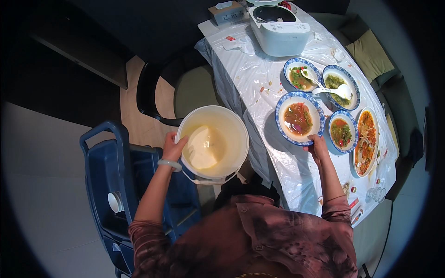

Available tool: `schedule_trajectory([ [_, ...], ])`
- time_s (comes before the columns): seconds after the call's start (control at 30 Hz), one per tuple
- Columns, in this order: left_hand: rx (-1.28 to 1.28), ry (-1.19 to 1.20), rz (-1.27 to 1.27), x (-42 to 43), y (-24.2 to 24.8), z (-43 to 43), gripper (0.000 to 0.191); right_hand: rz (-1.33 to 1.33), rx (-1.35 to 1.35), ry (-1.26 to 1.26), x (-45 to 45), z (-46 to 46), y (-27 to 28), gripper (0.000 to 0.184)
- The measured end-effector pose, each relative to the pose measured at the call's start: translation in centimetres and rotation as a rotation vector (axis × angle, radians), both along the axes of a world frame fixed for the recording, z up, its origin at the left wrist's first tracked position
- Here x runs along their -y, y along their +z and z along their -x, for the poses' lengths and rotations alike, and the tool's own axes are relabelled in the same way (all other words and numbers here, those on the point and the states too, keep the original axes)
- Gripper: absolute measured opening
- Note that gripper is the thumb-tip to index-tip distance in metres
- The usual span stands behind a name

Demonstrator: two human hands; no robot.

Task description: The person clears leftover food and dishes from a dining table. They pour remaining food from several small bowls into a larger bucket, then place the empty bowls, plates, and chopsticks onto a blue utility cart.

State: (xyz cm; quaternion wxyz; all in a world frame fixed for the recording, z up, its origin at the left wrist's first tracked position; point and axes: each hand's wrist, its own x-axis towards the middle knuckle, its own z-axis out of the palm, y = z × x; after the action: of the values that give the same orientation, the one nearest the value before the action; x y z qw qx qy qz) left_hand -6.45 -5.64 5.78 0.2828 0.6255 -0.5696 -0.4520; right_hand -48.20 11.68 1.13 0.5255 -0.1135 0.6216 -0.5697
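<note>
My left hand grips the rim of a white plastic bucket, its thumb over the edge. Some cloudy, yellowish liquid lies in the bottom, and the wire handle hangs down on the near side. With my right hand I hold a blue-rimmed bowl by its near edge, above the table. Reddish-brown food leftovers in sauce fill its middle. Close beside it stand a smaller blue-rimmed bowl with greens and red pepper, and an oval dish of orange-red leftovers.
Two more patterned bowls with white spoons stand farther back. Behind them are an open rice cooker and a tissue box. A blue service cart holding small white cups is at left, near a chair. Glasses lie at right.
</note>
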Motion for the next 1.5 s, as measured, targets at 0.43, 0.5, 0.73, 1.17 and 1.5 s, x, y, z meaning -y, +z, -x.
schedule_trajectory([
  [0.43,0.006,-0.127,0.016,2.8,0.3,3.6,0.046,0.065,-0.228,0.216,4.2,-5.3,6.9,0.035],
  [0.5,-0.024,-0.12,-0.012,3.0,0.2,3.7,0.047,0.079,-0.33,0.271,5.0,-6.5,7.0,0.035],
  [0.73,-0.018,-0.108,-0.024,3.8,-0.3,3.7,0.051,0.173,-1.318,0.59,7.6,-12.1,7.3,0.055],
  [1.17,-0.183,-0.056,-0.131,4.1,0.1,2.0,0.051,0.6,-1.917,0.63,9.2,-15.1,7.8,0.057],
  [1.5,-0.255,-0.135,-0.178,5.2,0.4,2.4,0.046,0.217,-1.011,0.059,7.1,-12.1,5.7,0.051],
])
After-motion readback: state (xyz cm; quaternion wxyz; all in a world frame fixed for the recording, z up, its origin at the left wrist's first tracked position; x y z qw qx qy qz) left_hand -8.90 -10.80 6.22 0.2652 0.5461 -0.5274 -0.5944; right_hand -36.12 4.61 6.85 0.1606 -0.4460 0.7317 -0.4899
